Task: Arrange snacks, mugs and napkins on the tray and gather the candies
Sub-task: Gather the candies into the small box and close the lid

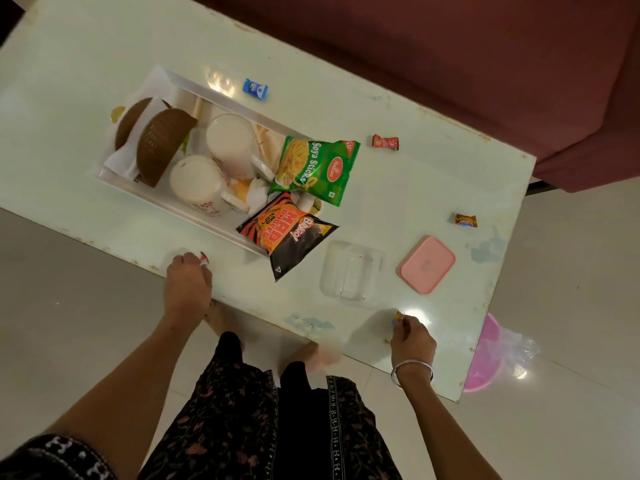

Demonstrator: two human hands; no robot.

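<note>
I look down at the worktop (pixel 346 109) and see my two hands near its close edge. My left hand (pixel 188 285) pinches a small red and white candy (pixel 204 259) in a tight grip, just by the edge. My right hand (pixel 412 337) pinches a small yellow candy (pixel 399 317) the same way, fingertips closed on it. The tray (pixel 180 84) is already full: two mugs (pixel 228 140), napkins in a brown holder (pixel 159 143), and two snack bags, a green one (pixel 315 168) and a black one (pixel 291 237), hanging over its end. So I think the candies are what is left. The clear box (pixel 351 271) sits open, with its pink lid (pixel 427 265) just beside it. The box lies up and to the left of my right hand, and near it. It lies well to the right of my left hand, past the black bag. So my right hand is nearer and should drop first, I think. Three more candies wait farther out: a blue one (pixel 255 88), a red one (pixel 385 142) and a brown one (pixel 465 220), the brown one nearest my right side.
</note>
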